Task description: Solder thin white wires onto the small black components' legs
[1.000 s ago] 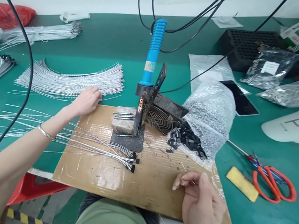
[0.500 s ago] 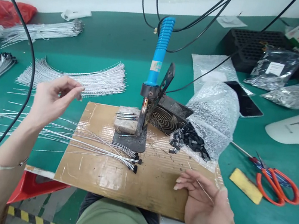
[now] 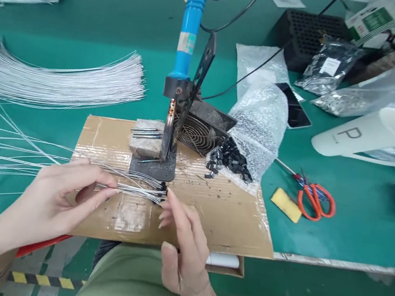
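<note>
My left hand (image 3: pixel 62 196) is closed in a pinch on a white wire (image 3: pixel 140 189) above the cardboard. At that wire's right end, by the black end pieces (image 3: pixel 164 186), is the index fingertip of my right hand (image 3: pixel 184 241). The right thumb stands apart from the fingers. A thin needle-like rod (image 3: pixel 180 280) shows faintly at the right thumb's base; most of it is hidden. More white wires with black ends lie beneath and behind my fingers. Behind them a blue-handled soldering iron (image 3: pixel 185 51) points down at a grey block (image 3: pixel 145 147) bearing several thin metal-tipped pieces.
A cardboard sheet (image 3: pixel 230 223) covers the table's front. Small black pieces (image 3: pixel 231 158) spill from a bubble bag (image 3: pixel 261 123) beside a round fan (image 3: pixel 198 130). Red-handled scissors (image 3: pixel 316 202), a yellow sponge (image 3: pixel 286 204) and a white mug (image 3: pixel 368 135) lie right; a wire bundle (image 3: pixel 61 84) lies left.
My left hand has moved right and down to the black-ended wires. My right hand has moved left to their ends. The camera view has shifted.
</note>
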Available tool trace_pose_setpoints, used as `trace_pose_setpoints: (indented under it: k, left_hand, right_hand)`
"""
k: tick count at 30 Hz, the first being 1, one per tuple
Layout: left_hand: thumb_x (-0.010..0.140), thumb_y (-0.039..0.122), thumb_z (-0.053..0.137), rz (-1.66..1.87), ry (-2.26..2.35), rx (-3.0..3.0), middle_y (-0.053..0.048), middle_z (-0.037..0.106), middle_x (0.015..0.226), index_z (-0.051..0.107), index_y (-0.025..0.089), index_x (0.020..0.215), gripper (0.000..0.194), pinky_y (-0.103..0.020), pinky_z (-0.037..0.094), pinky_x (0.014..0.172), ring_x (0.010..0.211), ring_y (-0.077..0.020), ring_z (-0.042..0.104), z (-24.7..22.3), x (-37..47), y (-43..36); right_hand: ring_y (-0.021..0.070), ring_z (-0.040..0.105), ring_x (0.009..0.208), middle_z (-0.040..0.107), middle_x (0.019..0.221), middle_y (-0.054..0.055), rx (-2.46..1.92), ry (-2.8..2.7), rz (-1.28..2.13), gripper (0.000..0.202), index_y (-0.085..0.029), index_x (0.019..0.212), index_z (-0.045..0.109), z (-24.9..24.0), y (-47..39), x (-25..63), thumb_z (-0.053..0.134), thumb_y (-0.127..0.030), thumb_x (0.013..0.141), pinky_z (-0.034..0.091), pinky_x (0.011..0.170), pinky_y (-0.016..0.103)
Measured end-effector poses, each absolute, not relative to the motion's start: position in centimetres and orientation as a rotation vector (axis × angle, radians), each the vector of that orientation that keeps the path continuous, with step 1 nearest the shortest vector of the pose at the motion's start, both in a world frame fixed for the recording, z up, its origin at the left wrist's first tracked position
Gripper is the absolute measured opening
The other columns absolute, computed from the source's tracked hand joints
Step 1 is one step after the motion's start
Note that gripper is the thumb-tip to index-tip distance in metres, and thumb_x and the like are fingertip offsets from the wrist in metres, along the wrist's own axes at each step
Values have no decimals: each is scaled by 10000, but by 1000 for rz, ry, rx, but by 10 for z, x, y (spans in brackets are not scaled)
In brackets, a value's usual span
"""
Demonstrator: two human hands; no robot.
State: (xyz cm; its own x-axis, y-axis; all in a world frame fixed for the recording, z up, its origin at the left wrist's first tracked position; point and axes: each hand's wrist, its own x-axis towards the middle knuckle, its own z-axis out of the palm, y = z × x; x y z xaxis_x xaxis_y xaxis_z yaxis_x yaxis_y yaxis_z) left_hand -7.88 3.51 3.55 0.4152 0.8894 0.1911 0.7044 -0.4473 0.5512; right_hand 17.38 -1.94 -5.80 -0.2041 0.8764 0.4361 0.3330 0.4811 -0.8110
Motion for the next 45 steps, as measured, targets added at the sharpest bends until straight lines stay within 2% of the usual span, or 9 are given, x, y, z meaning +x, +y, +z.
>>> trace_pose_setpoints:
  k: [5,8,11,13,15,28,32,36,45]
  left_hand:
    - [937,103,678,653,1319,2290,8,759,792,697,231,980,136,-261,474,607,643,-137,608,31,-65,36]
    - [938,109,683,642,1297,2289,17,740,764,689,234,972,129,-252,477,613,633,-130,603,32,-61,36]
    - [931,143,692,610,1268,2207,43,655,643,709,252,917,111,-244,405,512,535,-119,521,33,-59,37]
    - [929,165,689,577,1255,2073,56,580,576,724,263,859,125,-246,317,434,469,-110,424,35,-58,37]
    - [934,186,674,535,1246,1902,52,560,565,729,257,801,161,-240,275,406,453,-104,371,35,-55,38]
    - [1020,430,590,218,1210,1444,35,509,636,692,199,849,304,-244,281,515,566,-114,366,18,-47,36]
    - [1059,358,520,250,1339,1697,42,569,668,695,242,1009,216,-258,330,566,595,-133,447,17,-28,22]
    - [1059,289,508,370,1334,1778,21,674,751,680,239,949,210,-271,392,673,711,-154,531,11,-10,18]
    - [975,291,631,533,1345,1326,13,621,677,733,191,845,194,-243,345,531,592,-118,478,-6,0,20]
  right_hand:
    - [292,669,1025,682,1246,171,-998,-1799,715,651,-213,1683,303,-60,-19,173,431,-357,1062,611,814,422]
    - [253,674,930,689,1188,148,-1016,-1662,848,569,-221,1599,456,-57,-17,174,483,-318,1039,613,757,390]
    - [192,647,778,683,951,74,-1063,-1510,978,245,-210,1209,704,-51,-8,176,571,-250,1007,574,674,325]
    - [159,604,694,641,811,21,-1043,-1514,1060,67,-205,957,704,-46,0,178,644,-229,972,528,628,290]
    - [136,570,652,613,753,-7,-988,-1502,1141,89,-203,857,677,-43,6,180,686,-204,946,483,594,266]
    - [108,513,661,584,739,-33,-963,-1472,1267,161,-207,820,650,-44,6,187,692,-121,949,388,599,248]
    - [102,498,652,557,743,-39,-1028,-1459,1216,147,-209,842,661,-46,4,185,692,-124,958,356,575,247]
    - [103,496,656,556,740,-40,-1059,-1434,1224,138,-212,849,676,-51,4,188,706,-137,961,352,584,254]
    - [107,479,635,533,711,-41,-1118,-1323,1259,166,-211,817,679,-56,1,186,703,-182,978,338,572,271]
